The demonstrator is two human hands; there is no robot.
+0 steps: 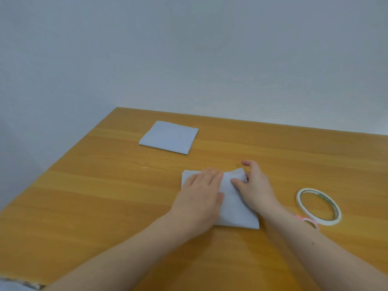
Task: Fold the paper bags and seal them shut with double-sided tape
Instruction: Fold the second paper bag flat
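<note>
Head view, looking forward-down, table (88, 198) close

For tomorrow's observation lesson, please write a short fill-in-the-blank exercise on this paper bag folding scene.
1. The left hand lies ____ on the near paper bag.
2. The right hand grips that bag's ____ edge.
3. The tape roll lies on the table to the ____ of the hands.
4. The far paper bag is touched by ____ hand.

Missing words: flat; right; right; neither

plain room, wooden table (105, 206), bare wall (189, 49)
</note>
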